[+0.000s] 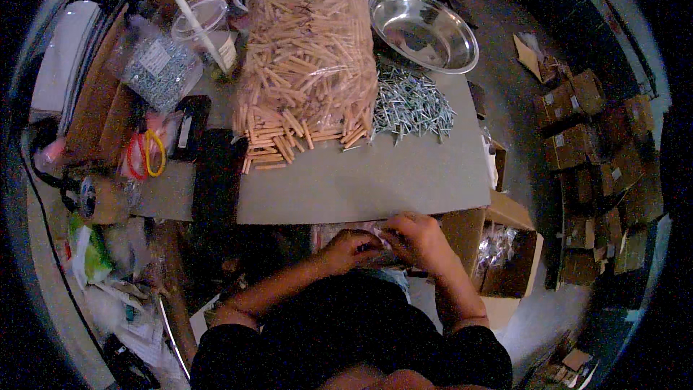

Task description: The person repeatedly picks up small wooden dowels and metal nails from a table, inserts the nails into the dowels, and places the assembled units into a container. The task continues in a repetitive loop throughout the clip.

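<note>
Just beyond the near table edge, my left hand (351, 251) and my right hand (416, 238) meet with their fingers closed. Between the fingertips is a small pale piece, perhaps clear plastic (380, 237), too blurred to name. A large clear bag of wooden dowels (307, 58) lies open toward me on the table (361, 188). Loose dowels (278, 146) spill from its mouth. To its right sits a heap of silvery screws (413, 107). Under my hands, partly hidden, lies a pinkish plastic-wrapped stack or box (326, 234).
A shiny metal bowl (426, 32) stands behind the screws. At left are a bag of small metal parts (160, 65), a clear tub (206, 18), and red and yellow rings (146, 153). An open carton (509, 253) with plastic packets stands at right; stacked boxes (599, 166) lie beyond.
</note>
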